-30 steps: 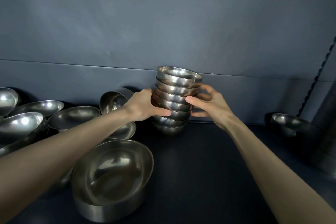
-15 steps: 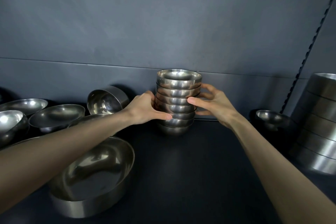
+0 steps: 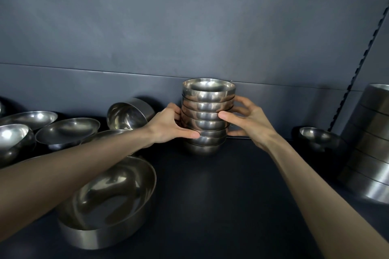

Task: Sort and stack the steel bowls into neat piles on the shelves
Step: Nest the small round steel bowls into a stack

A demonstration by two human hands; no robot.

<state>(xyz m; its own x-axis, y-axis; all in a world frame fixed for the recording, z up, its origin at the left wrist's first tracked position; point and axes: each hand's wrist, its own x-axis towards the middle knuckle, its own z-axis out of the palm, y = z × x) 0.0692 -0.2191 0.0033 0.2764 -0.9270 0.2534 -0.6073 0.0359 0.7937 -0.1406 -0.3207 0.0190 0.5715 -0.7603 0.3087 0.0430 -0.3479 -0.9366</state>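
A stack of several small steel bowls (image 3: 207, 111) stands upright on the dark shelf (image 3: 221, 206), close to the back wall. My left hand (image 3: 168, 126) grips its left side, thumb on the lower bowls. My right hand (image 3: 248, 124) holds the right side, thumb across the front at mid height. The fingers of both hands wrap behind the stack and are partly hidden.
Loose bowls lie at the left: a tilted deep bowl (image 3: 128, 114), wide shallow bowls (image 3: 67, 130), and a large bowl (image 3: 109, 206) under my left forearm. A small bowl (image 3: 315, 135) and a tall stack of big bowls (image 3: 370, 147) stand at the right.
The stack, crooked a second ago, now stands straight between my hands. The view has shifted right, bringing the tall stack at the right into sight.
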